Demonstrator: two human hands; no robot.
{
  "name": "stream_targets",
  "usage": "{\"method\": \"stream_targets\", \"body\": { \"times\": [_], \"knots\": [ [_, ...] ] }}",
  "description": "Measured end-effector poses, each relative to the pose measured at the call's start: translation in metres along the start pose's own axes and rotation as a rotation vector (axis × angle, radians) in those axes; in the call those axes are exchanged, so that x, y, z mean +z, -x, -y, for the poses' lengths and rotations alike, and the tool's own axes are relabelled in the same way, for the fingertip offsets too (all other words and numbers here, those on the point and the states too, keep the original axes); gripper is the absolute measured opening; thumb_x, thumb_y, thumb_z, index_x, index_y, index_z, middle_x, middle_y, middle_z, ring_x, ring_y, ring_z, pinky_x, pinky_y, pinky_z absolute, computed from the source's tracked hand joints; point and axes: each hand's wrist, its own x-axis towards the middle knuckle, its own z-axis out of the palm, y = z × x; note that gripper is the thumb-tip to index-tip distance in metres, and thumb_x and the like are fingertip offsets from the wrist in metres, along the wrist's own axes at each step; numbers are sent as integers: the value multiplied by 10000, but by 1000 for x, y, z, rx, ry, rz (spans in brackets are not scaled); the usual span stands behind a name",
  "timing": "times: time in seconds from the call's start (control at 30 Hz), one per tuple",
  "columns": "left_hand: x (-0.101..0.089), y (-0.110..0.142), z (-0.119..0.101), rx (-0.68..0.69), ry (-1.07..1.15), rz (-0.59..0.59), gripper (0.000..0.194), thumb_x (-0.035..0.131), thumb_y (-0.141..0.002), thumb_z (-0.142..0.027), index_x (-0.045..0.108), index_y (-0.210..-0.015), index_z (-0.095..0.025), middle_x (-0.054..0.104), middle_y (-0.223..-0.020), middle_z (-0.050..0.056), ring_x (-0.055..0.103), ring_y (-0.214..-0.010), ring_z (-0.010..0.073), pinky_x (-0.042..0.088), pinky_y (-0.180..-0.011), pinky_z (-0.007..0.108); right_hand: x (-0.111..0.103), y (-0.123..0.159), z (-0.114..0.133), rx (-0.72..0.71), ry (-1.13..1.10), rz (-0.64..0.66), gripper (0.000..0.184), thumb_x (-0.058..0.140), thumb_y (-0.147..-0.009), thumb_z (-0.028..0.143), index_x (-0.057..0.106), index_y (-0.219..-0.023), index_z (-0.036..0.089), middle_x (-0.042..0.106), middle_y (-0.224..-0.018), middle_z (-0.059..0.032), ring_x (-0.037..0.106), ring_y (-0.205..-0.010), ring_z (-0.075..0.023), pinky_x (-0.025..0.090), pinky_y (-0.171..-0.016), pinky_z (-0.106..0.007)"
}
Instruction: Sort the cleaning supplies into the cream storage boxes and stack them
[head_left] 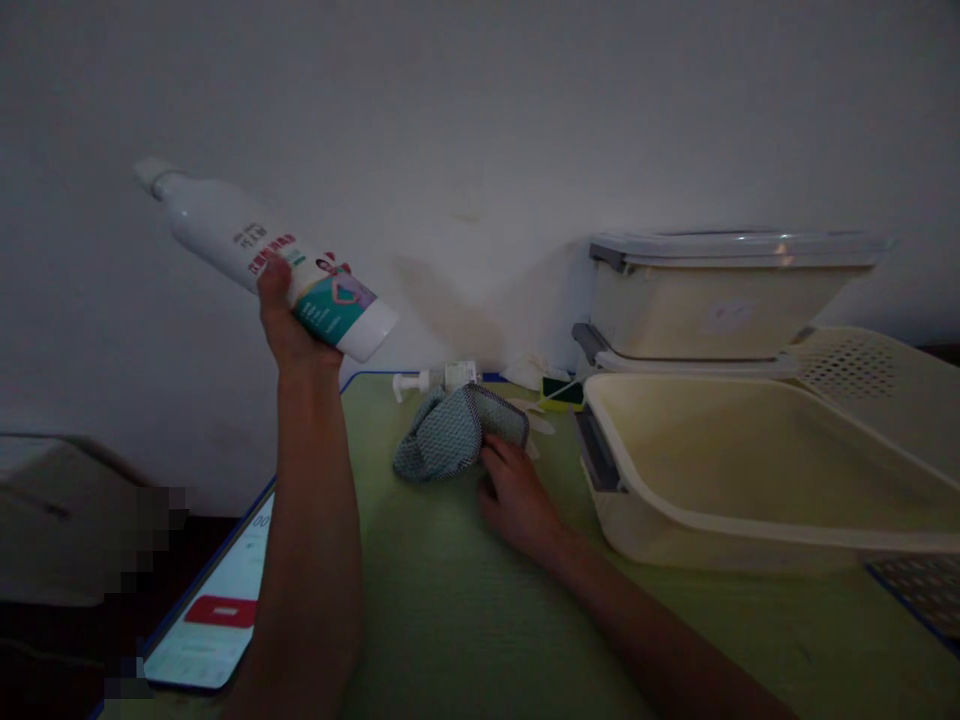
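My left hand (289, 320) is closed around a white bottle (217, 225) with a teal and red label. The bottle is raised before the wall and tilted, its cap toward the upper left. On the green table (435, 590), my right hand (514, 490) pinches the edge of a grey-blue cleaning cloth (446, 435), which lies crumpled. Just behind the cloth a small pump bottle (450, 376) lies on its side. A yellow and dark green sponge (561, 394) rests to the right, near the wall.
At the right stands an open cream plastic bin (712, 530), with a lidded box (720, 305) stacked behind it and a perforated cream piece (885, 390) beside that. A lit phone (202, 625) lies at the table's left edge. A pale box (60, 520) is at the far left.
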Motion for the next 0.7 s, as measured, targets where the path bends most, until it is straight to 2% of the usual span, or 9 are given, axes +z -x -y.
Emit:
{"method": "stream_targets", "body": {
  "times": [0.1,0.2,0.27,0.37,0.47,0.6,0.7],
  "knots": [
    [12,13,-13,-16,188,66,166,465,-771,-388,533,-815,-244,632,-669,-33,597,-718,143,479,-715,321,-3,0,-1,30,-193,-64,240,440,-644,13,526,-803,172,551,-969,-89,497,-975,-212,394,-880,-399],
    [22,27,-17,-92,198,176,266,546,-682,-476,548,-811,-243,653,-708,-26,599,-745,167,475,-689,320,-6,-3,-4,73,-434,-36,107,486,-672,101,498,-717,197,537,-751,-18,525,-751,-157,436,-714,-304],
    [29,36,-17,-170,180,235,346,598,-615,-524,565,-809,-239,659,-732,-11,606,-809,202,478,-683,329,-6,-5,-7,124,-610,9,13,509,-710,198,496,-708,200,524,-667,7,513,-624,-128,425,-605,-257],
    [41,50,-15,-250,174,298,438,627,-542,-579,591,-814,-238,660,-754,23,609,-886,250,492,-667,338,-6,-10,-7,210,-864,95,182,475,-779,376,500,-751,198,573,-694,-9,536,-576,-114,419,-546,-235],
    [55,67,-10,-331,221,356,518,624,-522,-598,603,-875,-219,665,-783,46,619,-889,257,507,-669,329,-10,-12,-3,268,-1064,230,430,374,-813,581,533,-821,181,633,-799,-69,607,-681,-146,463,-608,-269],
    [64,99,3,-524,312,427,576,642,-529,-544,593,-965,-170,668,-790,44,646,-775,213,513,-619,293,-18,-9,3,312,-1270,418,730,261,-751,777,567,-953,146,647,-953,-137,628,-853,-193,480,-755,-338],
    [59,122,15,-720,275,451,513,658,-516,-451,597,-933,-159,678,-766,36,648,-670,190,505,-571,277,-18,-6,3,332,-1457,486,805,332,-684,824,545,-1078,155,613,-1091,-138,602,-955,-207,451,-848,-368]
  ]
}}
